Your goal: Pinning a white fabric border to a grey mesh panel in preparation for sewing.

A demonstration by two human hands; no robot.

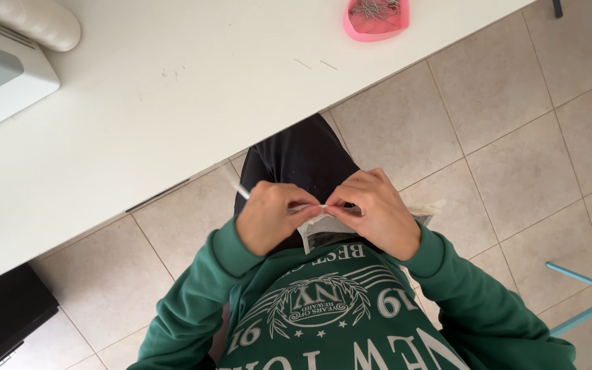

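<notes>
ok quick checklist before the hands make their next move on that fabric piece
1. Left hand pinching fabric piece: ok.
2. Right hand pinching its top edge: ok.
3. Fingertips meet at one spot: ok.
4. White stick-like tool in left hand: ok; its tip: cannot tell.
5. Pink pin holder on the white table: ok.
6. Fabric lying flat: cannot tell, partly hidden.

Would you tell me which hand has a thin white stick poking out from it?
The left hand; the white stick juts from its knuckles, unlike the right hand.
</notes>
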